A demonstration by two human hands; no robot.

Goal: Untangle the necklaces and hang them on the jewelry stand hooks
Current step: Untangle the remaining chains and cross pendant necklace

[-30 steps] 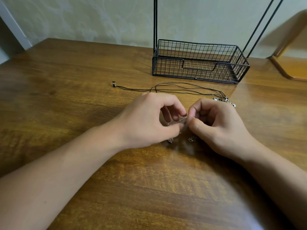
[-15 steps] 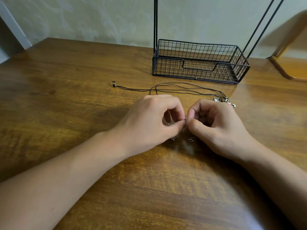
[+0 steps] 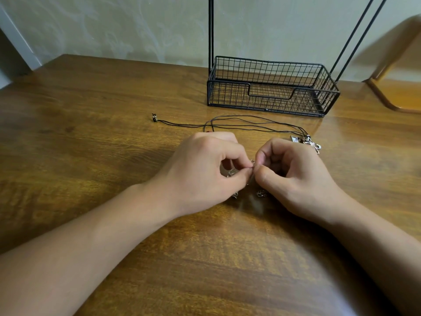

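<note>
Both hands work at table centre, knuckles up, fingertips meeting. Left hand (image 3: 202,169): fingers curled, thumb and forefinger pinching a fine silver chain necklace (image 3: 232,172); a short run of small links shows in the hollow under its forefinger. Right hand (image 3: 296,176): fingers curled likewise, thumb tip pressed toward forefinger at the same spot, pinching the same chain where the two hands touch. Further bits of the chain lie on the wooden table (image 3: 91,133) below the hands: a small cluster by the left thumb base and a small looped piece under the right thumb. Links pale, thin, metallic; full length and any knots hidden by the fingers. Just behind the hands lies a black cord necklace (image 3: 250,124), several thin strands running roughly parallel left to right, one end reaching left to a small dark clasp (image 3: 155,117), the strands converging at right on a bunch of silver fittings (image 3: 313,143) beside a small rectangular pendant (image 3: 294,139). Whether cord and chain are tangled together: cannot tell. Behind the cords stands the jewelry stand (image 3: 273,94), black wire basket base with thin black uprights rising out of view; hooks out of view.
</note>
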